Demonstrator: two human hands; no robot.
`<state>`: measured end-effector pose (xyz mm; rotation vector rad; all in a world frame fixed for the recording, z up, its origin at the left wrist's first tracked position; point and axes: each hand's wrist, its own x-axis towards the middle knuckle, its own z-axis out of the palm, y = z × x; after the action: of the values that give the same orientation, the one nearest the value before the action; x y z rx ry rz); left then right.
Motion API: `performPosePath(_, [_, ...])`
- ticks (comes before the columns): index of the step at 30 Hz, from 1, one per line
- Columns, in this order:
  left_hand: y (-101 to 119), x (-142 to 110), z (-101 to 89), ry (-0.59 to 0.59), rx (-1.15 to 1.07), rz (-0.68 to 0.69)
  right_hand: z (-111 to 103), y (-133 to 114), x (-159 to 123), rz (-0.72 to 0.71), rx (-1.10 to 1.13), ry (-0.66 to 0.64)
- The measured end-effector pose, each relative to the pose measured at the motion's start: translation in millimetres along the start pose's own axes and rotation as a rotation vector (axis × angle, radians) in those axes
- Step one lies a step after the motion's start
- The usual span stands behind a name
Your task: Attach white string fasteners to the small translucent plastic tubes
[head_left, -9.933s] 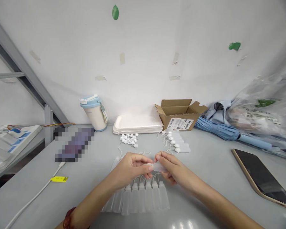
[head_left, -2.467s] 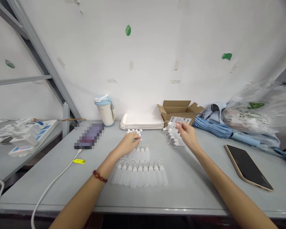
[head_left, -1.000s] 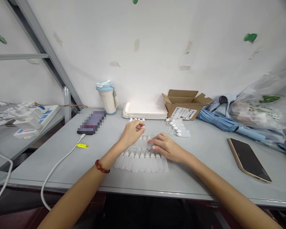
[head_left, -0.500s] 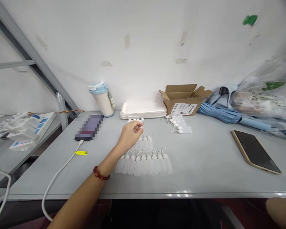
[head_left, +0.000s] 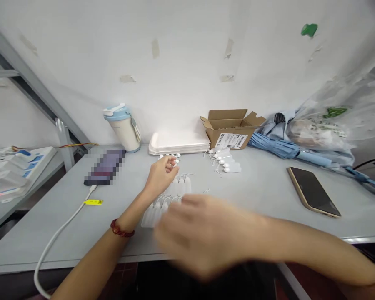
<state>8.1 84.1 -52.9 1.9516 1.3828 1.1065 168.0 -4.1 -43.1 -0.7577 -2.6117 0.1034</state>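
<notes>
My left hand (head_left: 163,174) hovers over the upper end of the rows, thumb and fingers closed together in a pinch. A small white bit shows at the fingertips; whether it is held is unclear. Just behind are small white caps (head_left: 161,156). Below lie short rows of flat, translucent white bottle-like pieces (head_left: 181,187) with thin looped strings. My right hand (head_left: 203,233), smeared by motion, passes over the front row and hides much of it; its fingers cannot be read. More capped white pieces (head_left: 233,167) lie in a loose group to the right.
At the back stand a cream tumbler (head_left: 125,131), a stack of white trays (head_left: 179,143) and an open cardboard box (head_left: 231,135). A plugged-in phone (head_left: 104,166) lies left, another phone (head_left: 314,191) right. A blue umbrella (head_left: 275,146) and plastic bag (head_left: 321,125) sit back right.
My right hand has come in from the lower right over the front row. My left hand stays by the small caps. The whole view has shifted slightly.
</notes>
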Motion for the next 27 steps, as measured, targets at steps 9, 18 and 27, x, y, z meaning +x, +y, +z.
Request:
performPosePath(9, [-1.2, 1.9, -0.9, 0.039, 0.029, -0.063, -1.9, 67.1, -2.0, 0.207, 0.023, -0.088])
performPosePath(18, [3.3, -1.9, 3.5, 0.022, -0.006, -0.072, 2.2, 62.5, -1.3, 0.266, 0.013, -0.193])
performPosePath(27, [2.3, -5.3, 11.0, 0.014, -0.155, -0.113, 1.5, 88.2, -8.1, 0.363, -0.027, -0.102])
